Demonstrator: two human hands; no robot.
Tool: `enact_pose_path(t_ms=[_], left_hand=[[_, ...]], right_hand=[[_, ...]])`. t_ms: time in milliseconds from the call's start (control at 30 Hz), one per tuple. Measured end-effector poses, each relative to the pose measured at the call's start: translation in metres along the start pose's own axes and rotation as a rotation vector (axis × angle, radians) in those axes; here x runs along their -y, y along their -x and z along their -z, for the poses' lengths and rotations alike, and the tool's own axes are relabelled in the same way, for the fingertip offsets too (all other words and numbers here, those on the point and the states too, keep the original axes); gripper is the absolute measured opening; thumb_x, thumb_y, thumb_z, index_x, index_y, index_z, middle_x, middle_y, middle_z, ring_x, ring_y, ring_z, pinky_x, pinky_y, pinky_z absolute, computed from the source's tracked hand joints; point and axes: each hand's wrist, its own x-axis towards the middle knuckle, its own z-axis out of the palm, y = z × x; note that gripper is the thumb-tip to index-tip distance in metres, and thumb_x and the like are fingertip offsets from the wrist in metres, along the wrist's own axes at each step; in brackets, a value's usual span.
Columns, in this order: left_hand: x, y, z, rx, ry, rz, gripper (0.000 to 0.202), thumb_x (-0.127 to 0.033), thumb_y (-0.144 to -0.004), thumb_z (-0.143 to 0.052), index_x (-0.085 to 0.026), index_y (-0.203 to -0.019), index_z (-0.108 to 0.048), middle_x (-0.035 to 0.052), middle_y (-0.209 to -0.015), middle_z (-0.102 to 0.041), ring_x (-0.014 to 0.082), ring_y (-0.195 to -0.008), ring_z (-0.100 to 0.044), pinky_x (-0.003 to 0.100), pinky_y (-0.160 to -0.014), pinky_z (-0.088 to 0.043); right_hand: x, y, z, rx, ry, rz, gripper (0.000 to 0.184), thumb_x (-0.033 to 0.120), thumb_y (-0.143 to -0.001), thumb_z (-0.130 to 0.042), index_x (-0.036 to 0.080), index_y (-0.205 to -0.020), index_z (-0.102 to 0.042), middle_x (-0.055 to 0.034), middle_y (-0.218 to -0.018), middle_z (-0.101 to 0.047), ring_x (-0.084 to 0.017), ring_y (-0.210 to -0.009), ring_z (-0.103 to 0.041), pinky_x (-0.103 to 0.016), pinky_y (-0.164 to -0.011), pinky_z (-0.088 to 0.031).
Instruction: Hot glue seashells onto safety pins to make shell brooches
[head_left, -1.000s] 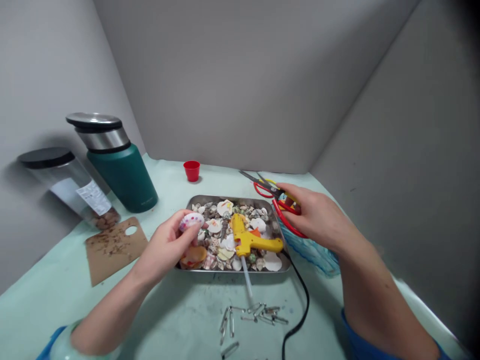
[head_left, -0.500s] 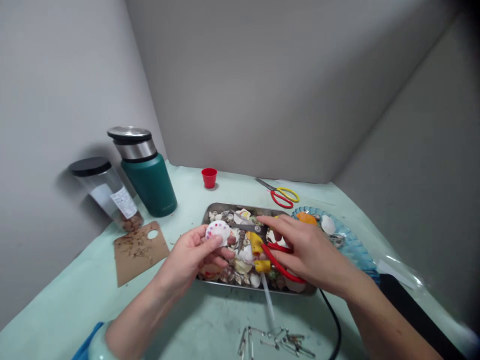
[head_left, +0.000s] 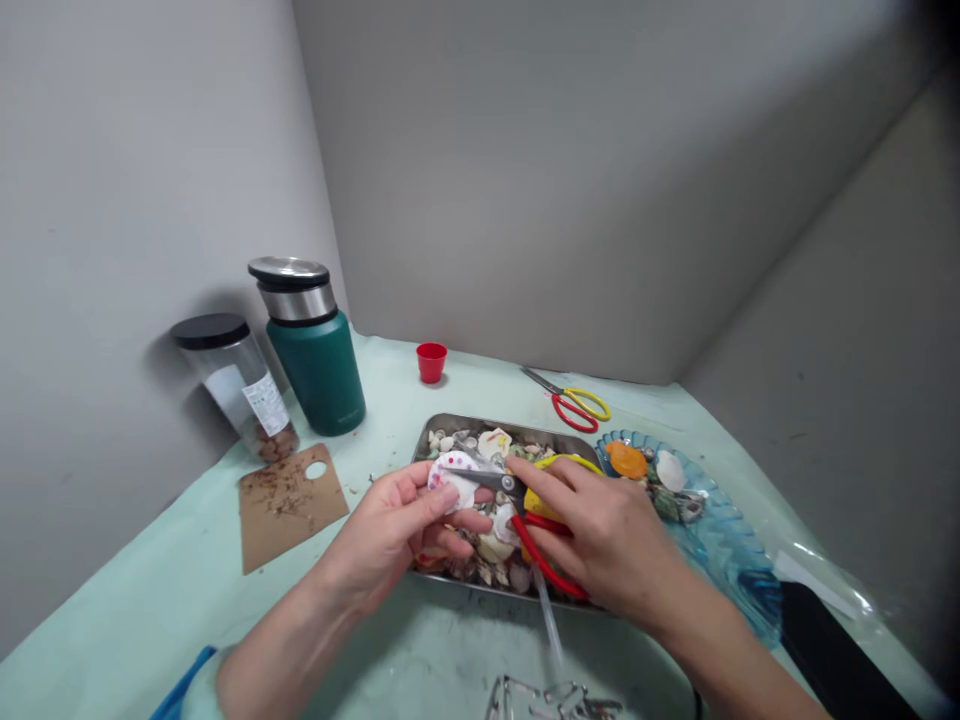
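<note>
My left hand (head_left: 390,530) pinches a white shell with coloured dots (head_left: 450,478) over the left end of a steel tray (head_left: 426,440) full of small shells. My right hand (head_left: 607,540) grips red-handled scissors (head_left: 525,510), and their blade tips rest against the dotted shell. A yellow glue gun (head_left: 551,480) lies in the tray, mostly hidden under my right hand, with its clear glue stick (head_left: 547,620) poking out over the tray's front edge.
A blue glass dish (head_left: 720,540) with an orange and a white shell sits right of the tray. Behind lie yellow-and-red scissors (head_left: 574,403) and a red cup (head_left: 431,361). A green flask (head_left: 315,350), a clear jar (head_left: 236,380) and brown card (head_left: 289,500) stand left. Metal clips (head_left: 555,695) lie in front.
My right hand carried the red scissors from the far right over the tray to the dotted shell. My left hand turned the shell to face up. The view shifted right.
</note>
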Motion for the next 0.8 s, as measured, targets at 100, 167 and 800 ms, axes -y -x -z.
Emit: enact_pose_path(t_ms=[100,167,800], left_hand=[[0.0001,-0.0002,-0.0002,-0.010,0.002,-0.001,0.026,-0.029,-0.077,-0.068,-0.012,-0.096,-0.066,0.0153,-0.099,-0.071,0.0085,-0.054,-0.064,0.018,-0.054,-0.050],[-0.0003,0.0001,-0.0005,-0.006,0.001,0.001,0.026,-0.029,-0.078,-0.067,-0.011,-0.096,-0.066,0.0158,-0.101,-0.071,0.0083,-0.054,-0.064,0.017,-0.053,-0.049],[0.0031,-0.0028,0.0040,-0.004,0.015,0.008,0.024,-0.029,-0.076,-0.070,-0.009,-0.087,-0.064,0.0126,-0.077,-0.073,0.0099,-0.051,-0.064,0.016,-0.049,-0.046]], right_hand=[[0.0007,-0.0003,-0.0020,-0.013,0.031,0.008,0.048,0.022,-0.084,-0.051,0.021,-0.132,-0.048,-0.0079,-0.090,-0.065,-0.020,-0.069,-0.062,-0.029,-0.057,-0.043],[0.0008,-0.0002,-0.0030,-0.019,0.048,0.010,0.048,0.021,-0.084,-0.051,0.022,-0.131,-0.049,-0.0068,-0.089,-0.065,-0.019,-0.068,-0.062,-0.028,-0.056,-0.042],[0.0036,0.0007,-0.0084,-0.011,-0.341,-0.032,0.038,0.021,-0.084,-0.053,0.021,-0.121,-0.059,-0.0061,-0.092,-0.071,-0.018,-0.076,-0.067,-0.027,-0.065,-0.051]])
